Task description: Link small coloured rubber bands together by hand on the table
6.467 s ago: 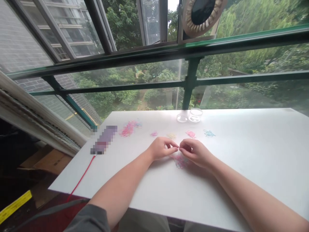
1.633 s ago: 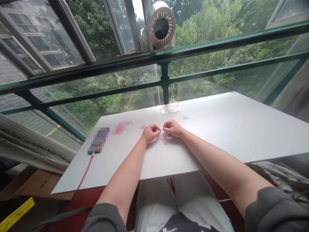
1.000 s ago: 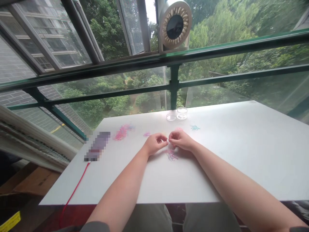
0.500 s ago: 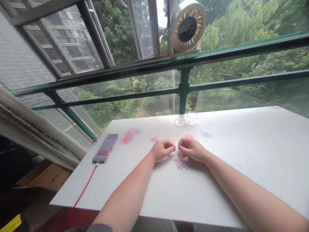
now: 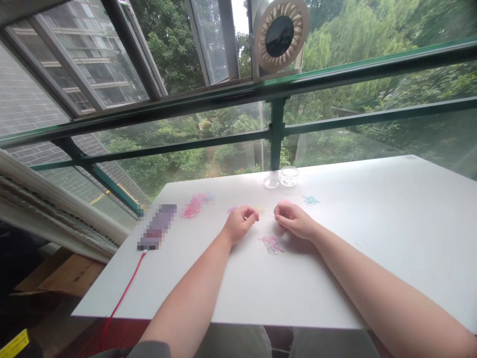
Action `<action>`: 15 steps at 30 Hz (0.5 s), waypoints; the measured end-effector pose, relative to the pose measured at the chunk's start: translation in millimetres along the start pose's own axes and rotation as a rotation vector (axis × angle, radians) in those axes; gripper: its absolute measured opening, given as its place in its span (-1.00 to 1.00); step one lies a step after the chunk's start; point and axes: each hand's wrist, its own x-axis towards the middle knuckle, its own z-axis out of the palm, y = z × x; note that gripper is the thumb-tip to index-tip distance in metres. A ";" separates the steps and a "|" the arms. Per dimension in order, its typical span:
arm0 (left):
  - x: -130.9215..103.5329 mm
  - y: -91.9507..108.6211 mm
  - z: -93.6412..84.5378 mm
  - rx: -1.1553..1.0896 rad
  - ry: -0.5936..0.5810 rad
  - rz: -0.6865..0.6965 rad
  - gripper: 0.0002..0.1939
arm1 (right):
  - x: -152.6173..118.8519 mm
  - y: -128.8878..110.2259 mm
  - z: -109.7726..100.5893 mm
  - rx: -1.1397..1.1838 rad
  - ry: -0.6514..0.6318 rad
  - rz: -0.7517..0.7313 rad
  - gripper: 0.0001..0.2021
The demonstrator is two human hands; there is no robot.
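Observation:
My left hand [image 5: 241, 222] is closed in a pinch, and so is my right hand [image 5: 293, 219]. Between their fingertips a thin pale rubber band [image 5: 266, 215] is stretched, held at both ends above the white table. Just below my hands lies a mixed heap of small coloured rubber bands [image 5: 272, 245]. Beyond my fingers are a small yellow pile [image 5: 259, 210] and a pink pile [image 5: 285, 202], partly covered by my right hand. A purple pile [image 5: 232, 209] shows behind my left hand, and a teal pile [image 5: 310, 200] lies past my right hand.
A larger pink heap of bands [image 5: 197, 205] lies on the white table [image 5: 372, 238] at the left. Near it is a blurred-out phone [image 5: 158, 226] with a red cable [image 5: 126, 288]. A clear round container [image 5: 289, 176] and its lid [image 5: 271, 183] stand at the far edge.
My hands have moved apart, mostly the left one leftward, and the rubber band between them is stretched longer. The whole view has shifted slightly.

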 end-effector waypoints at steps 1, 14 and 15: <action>-0.9 1.5 0.3 0.010 -0.011 0.000 -0.80 | -0.5 -0.6 0.4 -0.011 0.000 0.002 -0.91; -6.2 10.8 2.1 0.094 -0.039 -0.028 -0.80 | 0.7 4.0 3.3 -0.042 -0.036 0.034 -0.96; -6.0 10.4 1.3 0.092 -0.022 -0.032 -0.79 | 0.6 3.8 3.2 -0.036 -0.036 0.036 -0.96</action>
